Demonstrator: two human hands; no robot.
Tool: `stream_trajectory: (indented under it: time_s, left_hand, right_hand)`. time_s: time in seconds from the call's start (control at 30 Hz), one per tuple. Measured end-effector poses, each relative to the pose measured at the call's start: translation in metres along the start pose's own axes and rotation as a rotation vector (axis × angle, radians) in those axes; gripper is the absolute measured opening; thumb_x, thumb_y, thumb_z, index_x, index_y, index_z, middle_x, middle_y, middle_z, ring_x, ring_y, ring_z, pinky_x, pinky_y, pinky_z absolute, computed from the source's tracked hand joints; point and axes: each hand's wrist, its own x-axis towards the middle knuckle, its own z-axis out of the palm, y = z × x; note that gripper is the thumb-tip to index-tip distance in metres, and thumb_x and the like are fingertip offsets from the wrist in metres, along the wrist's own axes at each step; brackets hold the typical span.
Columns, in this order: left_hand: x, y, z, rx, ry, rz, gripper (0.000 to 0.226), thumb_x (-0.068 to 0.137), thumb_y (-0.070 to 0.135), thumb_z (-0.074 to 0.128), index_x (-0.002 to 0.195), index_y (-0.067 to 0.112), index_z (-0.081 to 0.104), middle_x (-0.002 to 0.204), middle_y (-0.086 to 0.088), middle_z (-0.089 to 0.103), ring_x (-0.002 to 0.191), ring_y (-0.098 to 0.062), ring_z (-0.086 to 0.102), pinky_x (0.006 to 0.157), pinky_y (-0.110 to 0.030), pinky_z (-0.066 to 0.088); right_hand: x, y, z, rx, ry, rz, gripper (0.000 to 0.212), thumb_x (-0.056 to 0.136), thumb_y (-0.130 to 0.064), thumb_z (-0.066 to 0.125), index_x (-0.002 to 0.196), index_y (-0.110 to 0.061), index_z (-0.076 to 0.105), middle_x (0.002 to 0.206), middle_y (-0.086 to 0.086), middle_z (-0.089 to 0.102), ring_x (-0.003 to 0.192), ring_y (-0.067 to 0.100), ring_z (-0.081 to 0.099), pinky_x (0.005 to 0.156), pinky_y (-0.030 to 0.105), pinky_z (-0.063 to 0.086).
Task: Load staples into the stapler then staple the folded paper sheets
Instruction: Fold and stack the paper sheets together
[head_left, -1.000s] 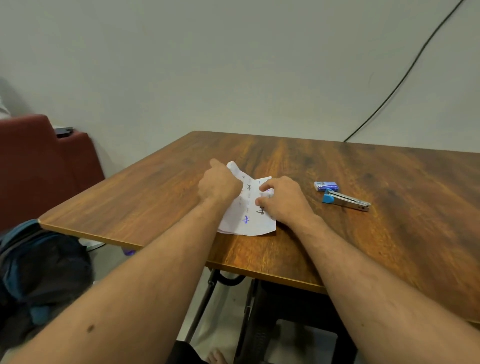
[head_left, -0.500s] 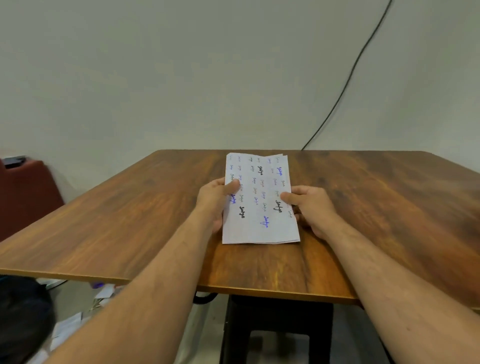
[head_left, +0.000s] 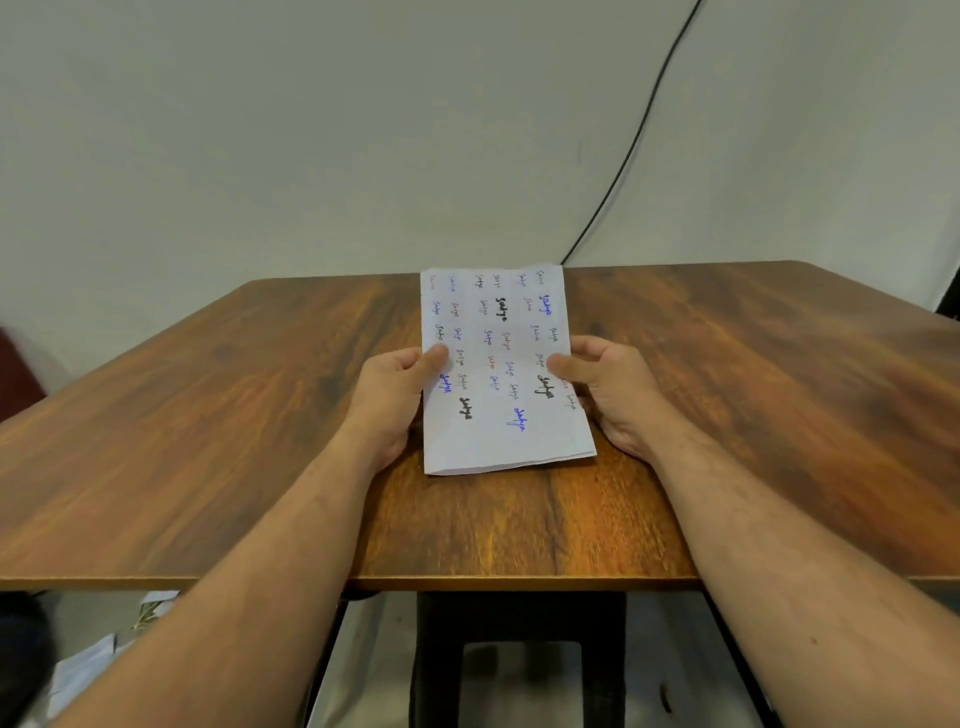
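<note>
Head view: since a second ago the folded paper sheets (head_left: 501, 374) have been lifted and squared, left hand (head_left: 397, 395) at 9 o'clock, right hand (head_left: 605, 387) at 3, both thumbs pinching the edges. Stapler now out of frame; stapling likely comes next.

Folded sheets (head_left: 498, 374) now upright, both hands.

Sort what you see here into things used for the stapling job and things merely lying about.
For the job: folded paper sheets, left hand, right hand, both gripping the sheets; table.

Lying about: black cable on the wall, scattered papers on the floor.
</note>
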Motion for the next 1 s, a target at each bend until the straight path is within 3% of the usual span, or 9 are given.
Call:
stream_trajectory:
  time_s: [0.07,0.2,0.4,0.57,0.7,0.87,0.93,1.0]
  left_hand:
    - [0.0,0.0,0.001,0.01,0.002,-0.007,0.026,0.1,0.027,0.061,0.106,0.005,0.074,0.104,-0.01,0.08,0.094,-0.031,0.077,0.083,-0.05,0.062]
    - [-0.001,-0.001,0.002,0.026,-0.007,0.012,0.02,0.1,0.02,0.062,0.104,0.005,0.075,0.103,-0.011,0.08,0.094,-0.034,0.076,0.088,-0.055,0.058]
    - [-0.006,0.002,0.003,0.012,-0.009,0.032,0.014,0.096,0.012,0.066,0.107,0.008,0.073,0.101,-0.009,0.08,0.09,-0.03,0.078,0.077,-0.048,0.064]
    - [-0.011,0.005,0.004,0.005,-0.012,0.024,0.013,0.098,0.01,0.064,0.106,0.007,0.073,0.099,-0.009,0.08,0.087,-0.028,0.078,0.07,-0.045,0.065]
    - [-0.015,0.006,0.007,0.06,0.006,0.049,0.021,0.097,-0.001,0.059,0.099,0.012,0.075,0.095,-0.004,0.081,0.082,-0.024,0.078,0.059,-0.036,0.062]
    - [-0.017,0.008,0.01,0.071,0.05,0.08,0.03,0.092,-0.01,0.059,0.084,0.012,0.078,0.079,-0.011,0.078,0.072,-0.034,0.067,0.065,-0.042,0.05]
    - [-0.016,0.007,0.011,0.051,0.074,0.081,0.031,0.089,-0.013,0.058,0.081,0.008,0.078,0.079,-0.019,0.074,0.075,-0.038,0.059,0.073,-0.049,0.043]
    - [-0.016,0.007,0.011,0.035,0.082,0.075,0.032,0.089,-0.015,0.056,0.08,0.007,0.078,0.083,-0.02,0.076,0.08,-0.041,0.062,0.076,-0.053,0.046]
  right_hand:
    - [-0.001,0.0,0.001,0.039,0.005,0.01,0.014,0.092,0.001,0.067,0.101,-0.007,0.074,0.098,0.01,0.081,0.086,0.028,0.079,0.064,0.039,0.064]
    - [-0.001,-0.001,-0.001,0.078,0.021,0.031,0.014,0.093,0.003,0.065,0.103,-0.003,0.073,0.098,0.015,0.08,0.083,0.03,0.079,0.061,0.036,0.062]
    - [-0.003,-0.001,-0.001,0.137,-0.045,-0.03,0.023,0.092,-0.001,0.068,0.113,-0.009,0.072,0.11,0.013,0.079,0.097,0.033,0.077,0.072,0.041,0.063]
    - [-0.008,-0.002,0.0,0.13,-0.06,0.003,0.022,0.09,0.005,0.067,0.107,-0.006,0.074,0.107,0.017,0.078,0.094,0.033,0.077,0.071,0.039,0.063]
    - [-0.01,-0.005,0.003,0.131,-0.021,-0.012,0.025,0.089,0.01,0.062,0.099,-0.006,0.079,0.104,0.021,0.078,0.09,0.035,0.077,0.077,0.046,0.064]
    - [-0.017,-0.011,0.006,0.025,0.013,-0.062,0.03,0.087,0.008,0.06,0.076,-0.01,0.081,0.077,0.013,0.078,0.065,0.025,0.072,0.058,0.032,0.06]
    - [-0.018,-0.012,0.007,0.019,0.018,-0.069,0.022,0.083,0.002,0.062,0.076,-0.008,0.081,0.077,0.014,0.078,0.066,0.026,0.07,0.06,0.032,0.056]
    - [-0.019,-0.011,0.007,0.059,0.026,-0.045,0.023,0.078,-0.008,0.058,0.072,-0.006,0.08,0.078,0.015,0.077,0.068,0.027,0.071,0.062,0.033,0.053]
